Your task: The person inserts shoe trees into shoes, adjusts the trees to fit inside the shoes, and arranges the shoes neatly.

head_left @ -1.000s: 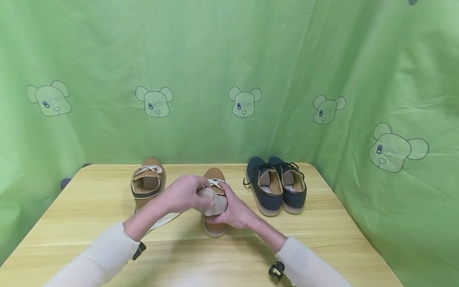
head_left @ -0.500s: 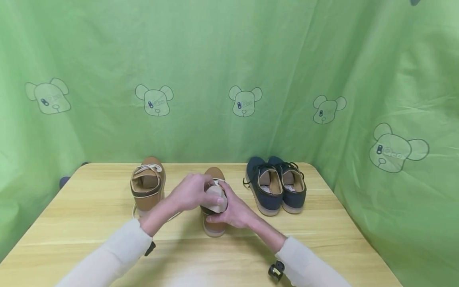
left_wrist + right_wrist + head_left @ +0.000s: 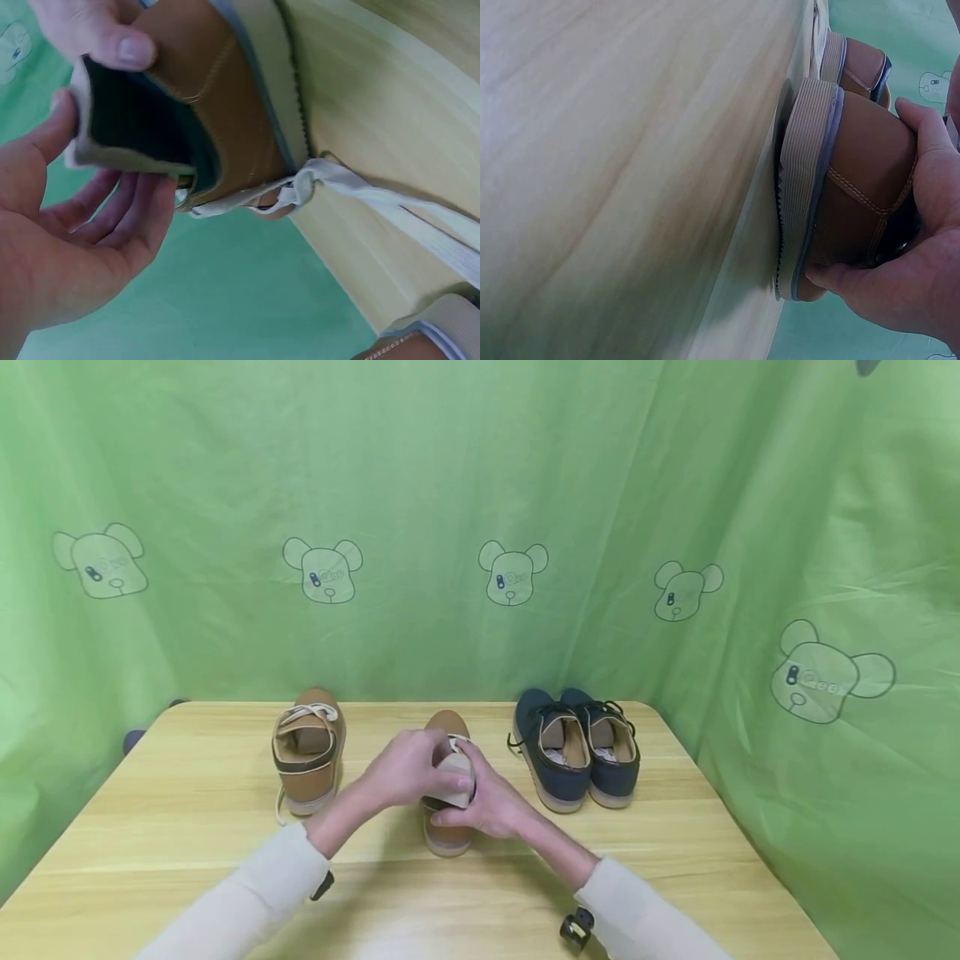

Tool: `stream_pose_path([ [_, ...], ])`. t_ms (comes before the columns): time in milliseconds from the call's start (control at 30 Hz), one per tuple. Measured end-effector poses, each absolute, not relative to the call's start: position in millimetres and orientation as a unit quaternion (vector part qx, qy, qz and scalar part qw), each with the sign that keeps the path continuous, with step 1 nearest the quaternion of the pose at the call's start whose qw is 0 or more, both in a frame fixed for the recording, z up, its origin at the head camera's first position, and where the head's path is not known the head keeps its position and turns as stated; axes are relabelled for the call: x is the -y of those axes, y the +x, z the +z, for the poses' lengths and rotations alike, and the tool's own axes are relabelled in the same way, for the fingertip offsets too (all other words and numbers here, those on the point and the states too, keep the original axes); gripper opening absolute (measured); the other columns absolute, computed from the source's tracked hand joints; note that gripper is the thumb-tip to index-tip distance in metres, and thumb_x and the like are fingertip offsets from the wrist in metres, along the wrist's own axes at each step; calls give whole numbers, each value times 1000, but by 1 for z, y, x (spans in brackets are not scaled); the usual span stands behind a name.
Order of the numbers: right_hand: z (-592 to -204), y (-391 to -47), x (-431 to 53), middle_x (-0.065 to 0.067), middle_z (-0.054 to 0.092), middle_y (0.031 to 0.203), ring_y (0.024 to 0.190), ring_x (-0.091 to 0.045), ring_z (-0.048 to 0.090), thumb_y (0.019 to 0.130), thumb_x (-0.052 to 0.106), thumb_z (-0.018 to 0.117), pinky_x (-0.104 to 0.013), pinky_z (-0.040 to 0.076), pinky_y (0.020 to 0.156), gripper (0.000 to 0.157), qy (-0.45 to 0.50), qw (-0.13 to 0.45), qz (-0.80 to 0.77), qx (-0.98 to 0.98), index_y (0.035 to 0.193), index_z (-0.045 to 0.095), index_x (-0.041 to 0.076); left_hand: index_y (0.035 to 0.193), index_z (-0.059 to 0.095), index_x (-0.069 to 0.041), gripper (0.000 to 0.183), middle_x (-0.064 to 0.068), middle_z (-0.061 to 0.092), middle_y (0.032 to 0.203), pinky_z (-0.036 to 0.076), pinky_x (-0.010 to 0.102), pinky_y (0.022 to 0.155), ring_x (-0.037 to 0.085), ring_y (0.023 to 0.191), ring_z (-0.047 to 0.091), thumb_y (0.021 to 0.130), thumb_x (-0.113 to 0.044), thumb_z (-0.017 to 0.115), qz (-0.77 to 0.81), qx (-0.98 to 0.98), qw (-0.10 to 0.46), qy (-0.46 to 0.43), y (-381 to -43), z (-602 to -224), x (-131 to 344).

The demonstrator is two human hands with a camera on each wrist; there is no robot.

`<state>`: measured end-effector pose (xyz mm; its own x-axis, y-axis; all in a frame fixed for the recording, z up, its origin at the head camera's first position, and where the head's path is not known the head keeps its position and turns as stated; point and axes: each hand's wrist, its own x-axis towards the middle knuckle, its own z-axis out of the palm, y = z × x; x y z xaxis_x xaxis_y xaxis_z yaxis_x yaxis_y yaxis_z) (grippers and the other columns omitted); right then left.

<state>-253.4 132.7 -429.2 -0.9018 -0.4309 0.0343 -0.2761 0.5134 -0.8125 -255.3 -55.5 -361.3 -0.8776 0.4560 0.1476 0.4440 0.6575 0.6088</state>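
A brown lace-up shoe (image 3: 447,838) with a pale ribbed sole stands mid-table, toe toward the backdrop. My right hand (image 3: 491,802) grips its collar from the right, thumb at the heel and fingers by the laces. From the left, my left hand (image 3: 405,768) pinches a pale, stiff folded piece (image 3: 459,766) that sticks up out of the opening. In the left wrist view, the left thumb lies on this piece's outer edge and the fingers curl beneath it; its inner face is dark. I cannot tell whether it is the tongue or an insert. White laces (image 3: 352,180) trail from the shoe.
The matching brown shoe (image 3: 309,785) stands to the left, its laces partly hidden by my left arm. Two navy shoes with black laces (image 3: 551,752) stand side by side at the right. A green curtain (image 3: 420,635) with bear outlines hangs behind the wooden table (image 3: 660,877).
My left hand and forearm have shifted slightly right, and the pale piece now looks narrower and squarer between the fingers. The right hand keeps its grip on the brown shoe.
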Motion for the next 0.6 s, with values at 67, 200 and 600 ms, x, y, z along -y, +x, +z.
stream_pose_path([
  [67,-429,-254,-133,-8,54,135,117,-21,59,72,31,93,-43,47,102,113,-207,87,-454,-862,159,19,30,95,70,-12,26,-3,69,84,53,29,69,12,78,62,83,-29,84,333,-908,21,255,-256,-357,59],
  [200,-429,-254,-133,-8,54,135,116,-20,59,73,29,93,-43,46,102,115,-211,86,-452,-862,160,17,24,97,72,-12,22,-3,73,88,55,31,75,12,82,64,82,-23,84,341,-900,49,266,-258,-351,65],
  [600,-427,-252,-134,-9,51,139,113,-20,59,72,38,92,-43,48,99,120,-193,88,-439,-873,162,13,23,95,75,-14,26,-2,75,91,57,32,80,12,86,67,77,-26,88,362,-901,23,237,-264,-362,67],
])
